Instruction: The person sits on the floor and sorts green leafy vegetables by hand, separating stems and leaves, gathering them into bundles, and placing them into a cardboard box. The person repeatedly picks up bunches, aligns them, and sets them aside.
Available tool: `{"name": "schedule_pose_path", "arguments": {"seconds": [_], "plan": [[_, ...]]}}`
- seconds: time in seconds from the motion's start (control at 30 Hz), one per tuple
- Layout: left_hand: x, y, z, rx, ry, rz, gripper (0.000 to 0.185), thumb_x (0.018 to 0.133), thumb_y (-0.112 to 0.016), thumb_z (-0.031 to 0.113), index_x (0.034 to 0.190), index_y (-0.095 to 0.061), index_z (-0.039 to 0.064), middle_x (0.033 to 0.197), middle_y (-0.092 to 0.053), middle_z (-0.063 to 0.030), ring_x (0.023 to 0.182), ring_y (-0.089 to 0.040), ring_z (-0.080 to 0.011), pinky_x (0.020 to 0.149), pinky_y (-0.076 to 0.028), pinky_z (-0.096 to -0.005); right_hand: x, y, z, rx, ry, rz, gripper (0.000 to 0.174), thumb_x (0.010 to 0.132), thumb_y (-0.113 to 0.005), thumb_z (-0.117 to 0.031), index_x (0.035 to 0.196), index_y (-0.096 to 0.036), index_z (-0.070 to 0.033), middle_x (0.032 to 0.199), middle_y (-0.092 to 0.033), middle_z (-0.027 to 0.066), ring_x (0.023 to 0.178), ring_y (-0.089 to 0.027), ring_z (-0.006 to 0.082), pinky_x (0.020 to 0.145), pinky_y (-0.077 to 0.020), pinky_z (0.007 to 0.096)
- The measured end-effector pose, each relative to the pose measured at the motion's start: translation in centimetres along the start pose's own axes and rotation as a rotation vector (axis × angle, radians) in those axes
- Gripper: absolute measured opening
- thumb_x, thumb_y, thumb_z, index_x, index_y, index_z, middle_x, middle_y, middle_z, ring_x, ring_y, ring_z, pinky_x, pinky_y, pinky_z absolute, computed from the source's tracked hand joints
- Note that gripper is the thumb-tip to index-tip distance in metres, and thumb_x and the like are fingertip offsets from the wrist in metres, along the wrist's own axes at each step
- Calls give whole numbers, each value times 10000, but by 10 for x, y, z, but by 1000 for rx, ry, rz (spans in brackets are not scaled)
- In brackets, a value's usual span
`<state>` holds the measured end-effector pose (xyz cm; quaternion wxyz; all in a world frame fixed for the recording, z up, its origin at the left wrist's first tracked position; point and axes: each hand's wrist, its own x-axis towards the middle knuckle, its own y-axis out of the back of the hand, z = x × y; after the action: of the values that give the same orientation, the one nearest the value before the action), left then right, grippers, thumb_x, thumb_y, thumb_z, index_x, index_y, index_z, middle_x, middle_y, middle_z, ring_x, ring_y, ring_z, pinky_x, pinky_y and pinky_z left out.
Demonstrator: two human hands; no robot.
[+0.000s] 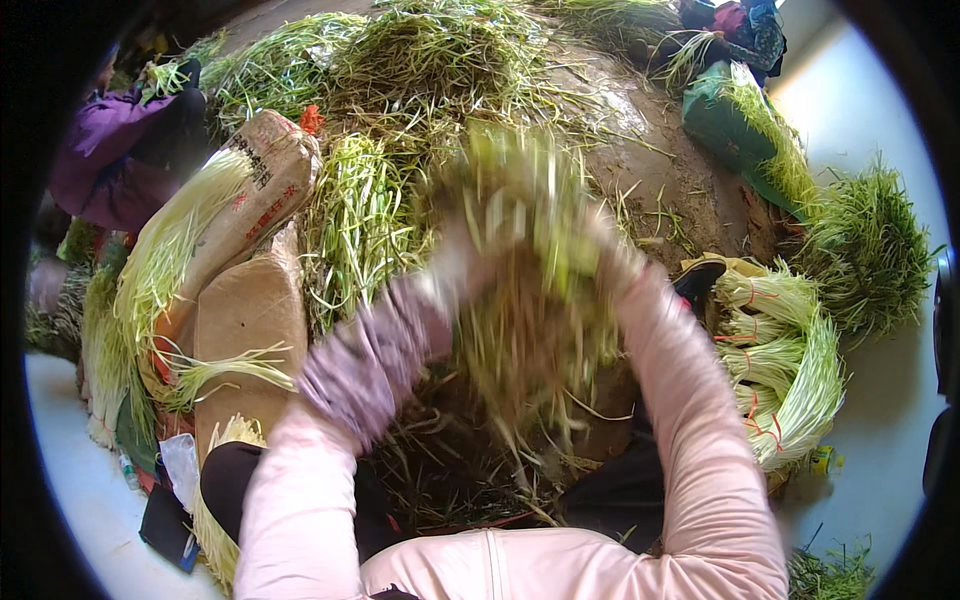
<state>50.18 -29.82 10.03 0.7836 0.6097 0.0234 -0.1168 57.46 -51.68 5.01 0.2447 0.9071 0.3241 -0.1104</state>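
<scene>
Between my two hands, in front of my chest, a tangled clump of long green and straw-coloured leaves (517,300) is blurred by motion. My left hand (469,259), below a purple cuff, grips its left side. At its right side is my right hand (600,236), also blurred and seemingly closed on the leaves; the fingers are hard to make out. Left of the clump lies a heap of yellow-green chive-like leaves (360,217). Loose trimmed leaves (450,465) cover the floor between my legs.
At left, pale stalks (187,217) lie on a printed sack (262,187) beside a brown padded board (251,307). Banded stalk bundles (780,360) lie at right. A large leaf heap (435,60) is beyond. A person in purple (112,157) and another person (739,37) sit nearby.
</scene>
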Motion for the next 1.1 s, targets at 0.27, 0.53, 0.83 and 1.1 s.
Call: {"name": "schedule_pose_path", "arguments": {"seconds": [0.27,0.53,0.83,1.1], "plan": [[33,199,-94,992,175,336,476,948,-515,217,1390,-394,86,1192,-588,-148,972,-628,-190,748,-571,-312,43,120,-215,-395,759,644,874,729,-756,-499,1400,-394,-72,1373,-451,145,1231,-430,273,1029,-371,395],[-92,-14,-159,-604,552,199,574,863,-652,278,1342,-455,32,1357,-487,-211,1187,-533,-287,1020,-428,-368,13,-18,49,-392,-284,136,1008,716,-747,-549,1467,-268,-77,1476,-351,173,1359,-342,324,1118,-299,409],[-107,-122,-186,-513,731,810,518,848,-664,151,1304,-482,-14,1338,-503,-209,1234,-484,-332,1082,-362,-378,90,-63,137,-264,-685,456,1310,629,-783,-595,1502,73,-126,1420,-348,304,1283,-423,394,1057,-361,440],[-134,-226,-182,-557,1007,946,621,895,-637,266,1403,-373,26,1418,-393,-235,1307,-386,-362,1105,-298,-404,232,-169,12,-670,-270,257,1246,650,-818,-507,1505,61,-288,1540,-63,259,1422,-108,422,1132,-240,496]]}}
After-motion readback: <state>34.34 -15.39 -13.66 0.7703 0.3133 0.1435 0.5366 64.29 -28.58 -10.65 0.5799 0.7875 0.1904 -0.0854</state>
